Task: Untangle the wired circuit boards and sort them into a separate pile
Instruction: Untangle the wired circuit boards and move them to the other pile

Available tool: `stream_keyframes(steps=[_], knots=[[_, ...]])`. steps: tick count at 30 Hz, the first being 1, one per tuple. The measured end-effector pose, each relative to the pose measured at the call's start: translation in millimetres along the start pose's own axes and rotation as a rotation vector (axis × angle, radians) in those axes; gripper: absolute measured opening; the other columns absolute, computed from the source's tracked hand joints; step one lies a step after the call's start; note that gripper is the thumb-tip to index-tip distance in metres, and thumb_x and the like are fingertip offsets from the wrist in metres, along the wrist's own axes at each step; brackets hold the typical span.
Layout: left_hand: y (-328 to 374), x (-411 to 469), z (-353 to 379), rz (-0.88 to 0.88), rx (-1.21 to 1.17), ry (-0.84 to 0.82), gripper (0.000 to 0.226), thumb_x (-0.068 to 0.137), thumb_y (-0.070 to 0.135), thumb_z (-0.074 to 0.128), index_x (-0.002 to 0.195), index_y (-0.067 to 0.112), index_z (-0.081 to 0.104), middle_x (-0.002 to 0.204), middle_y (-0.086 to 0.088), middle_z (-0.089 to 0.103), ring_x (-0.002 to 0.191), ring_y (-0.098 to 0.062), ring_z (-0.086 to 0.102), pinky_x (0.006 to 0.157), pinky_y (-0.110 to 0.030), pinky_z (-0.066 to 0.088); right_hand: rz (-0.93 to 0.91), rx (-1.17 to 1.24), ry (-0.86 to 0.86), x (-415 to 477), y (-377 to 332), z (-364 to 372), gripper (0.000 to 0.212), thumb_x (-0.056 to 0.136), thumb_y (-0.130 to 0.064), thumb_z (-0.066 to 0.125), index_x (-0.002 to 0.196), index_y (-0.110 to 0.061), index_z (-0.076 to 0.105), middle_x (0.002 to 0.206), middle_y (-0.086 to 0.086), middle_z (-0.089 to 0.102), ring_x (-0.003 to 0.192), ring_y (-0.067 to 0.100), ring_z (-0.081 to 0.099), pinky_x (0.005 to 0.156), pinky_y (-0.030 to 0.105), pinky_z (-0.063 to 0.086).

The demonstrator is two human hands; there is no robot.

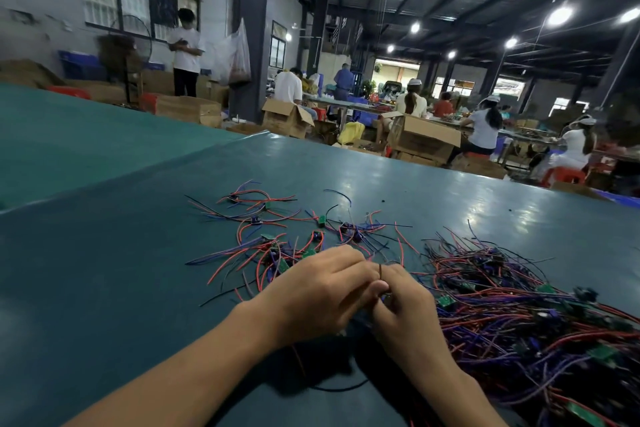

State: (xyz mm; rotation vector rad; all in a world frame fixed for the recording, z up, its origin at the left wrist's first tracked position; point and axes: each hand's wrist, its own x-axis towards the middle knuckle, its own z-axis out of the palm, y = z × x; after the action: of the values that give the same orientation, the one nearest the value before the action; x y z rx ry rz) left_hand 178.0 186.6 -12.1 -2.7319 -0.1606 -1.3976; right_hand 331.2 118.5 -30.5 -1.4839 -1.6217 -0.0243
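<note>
Pinches a dark wire (380,272) with left hand (322,291) and right hand (405,308), between spread-out wired boards (322,220) and tangled heap (519,305).

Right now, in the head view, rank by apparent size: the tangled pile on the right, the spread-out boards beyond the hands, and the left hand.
1. tangled pile, largest, partly cut off by the frame.
2. spread-out boards.
3. left hand, pinching a wire; smallest, though nearness to the camera enlarges it.

Left hand (313,291), right hand (407,305) together, fingers around a wire (380,271)
</note>
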Motion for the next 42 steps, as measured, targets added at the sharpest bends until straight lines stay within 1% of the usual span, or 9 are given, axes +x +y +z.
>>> stream_keyframes(steps=[1,3,5,8,14,26,31,35,42], knots=[[0,0,-1,-0.024,-0.059,-0.015,0.024,0.102,0.019,0.056,0.099,-0.001,0.069,0.09,-0.011,0.064,0.082,-0.028,0.058,0.078,-0.039,0.05,-0.014,0.028,0.025,0,2,0,0.009,0.086,-0.026,0.059,0.083,-0.033,0.063,0.076,-0.017,0.058,0.074,-0.007,0.056,0.065,0.005,0.037],[-2,-3,-2,-0.186,-0.255,-0.076,0.031,0.101,0.03,0.056,0.124,0.01,0.065,0.11,-0.002,0.064,0.104,-0.019,0.058,0.094,-0.037,0.046,0.006,0.109,0.088,-2,5,0,0.017,0.094,-0.036,0.063,0.081,-0.027,0.069,0.074,-0.011,0.064,0.073,-0.001,0.061,0.061,0.014,0.042],[-9,-8,0,-0.389,-0.357,-0.152,0.05,0.098,0.039,0.053,0.146,0.026,0.048,0.136,0.008,0.054,0.13,-0.015,0.045,0.111,-0.033,0.034,0.088,0.221,0.162,0,7,0,0.008,0.093,-0.023,0.07,0.09,-0.027,0.076,0.078,-0.01,0.073,0.076,0.004,0.068,0.067,0.022,0.052],[-22,-16,13,-0.531,-0.051,-0.316,0.063,0.098,0.035,0.055,0.156,0.032,0.03,0.154,0.01,0.038,0.144,-0.008,0.027,0.118,-0.036,0.023,0.154,0.36,0.221,1,3,-2,0.01,0.089,-0.015,0.073,0.092,-0.025,0.077,0.082,-0.01,0.077,0.079,0.008,0.073,0.076,0.025,0.057],[-37,-21,16,-0.564,0.144,-0.285,0.034,0.1,0.039,0.057,0.132,0.034,0.061,0.128,0.013,0.062,0.121,-0.011,0.051,0.104,-0.03,0.031,0.132,0.561,0.313,3,-8,-14,0.007,0.088,-0.012,0.071,0.092,-0.014,0.076,0.079,-0.001,0.077,0.074,0.012,0.074,0.071,0.015,0.055],[-36,-20,8,-0.59,0.174,-0.153,0.024,0.093,0.045,0.062,0.112,0.035,0.071,0.106,0.011,0.051,0.108,-0.014,0.043,0.086,-0.032,0.026,0.326,1.043,0.375,11,-12,-26,0.021,0.082,-0.016,0.069,0.099,-0.006,0.076,0.089,0.016,0.077,0.08,0.021,0.074,0.082,0.03,0.061],[-36,-18,3,-0.472,0.063,-0.091,0.015,0.097,0.029,0.065,0.106,0.019,0.071,0.106,0.006,0.066,0.102,-0.018,0.058,0.092,-0.041,0.042,0.37,1.186,0.39,14,-12,-36,0.025,0.084,-0.013,0.066,0.103,0.003,0.072,0.088,0.015,0.075,0.079,0.02,0.073,0.083,0.031,0.061],[-32,-11,-2,-0.336,0.018,0.059,0.018,0.098,0.012,0.065,0.113,0.006,0.073,0.1,-0.004,0.071,0.091,-0.024,0.065,0.083,-0.041,0.05,0.426,1.233,0.323,14,-11,-39,0.024,0.083,-0.012,0.067,0.102,0.001,0.074,0.082,0.012,0.072,0.074,0.019,0.069,0.076,0.029,0.061],[-24,-3,-9,-0.135,0.11,0.197,0.018,0.098,0.012,0.066,0.111,0.005,0.076,0.097,-0.009,0.069,0.085,-0.03,0.065,0.074,-0.043,0.053,0.498,1.144,0.044,9,-20,-31,0.03,0.076,-0.025,0.073,0.096,-0.005,0.08,0.073,0.009,0.064,0.065,0.017,0.062,0.063,0.028,0.058]])
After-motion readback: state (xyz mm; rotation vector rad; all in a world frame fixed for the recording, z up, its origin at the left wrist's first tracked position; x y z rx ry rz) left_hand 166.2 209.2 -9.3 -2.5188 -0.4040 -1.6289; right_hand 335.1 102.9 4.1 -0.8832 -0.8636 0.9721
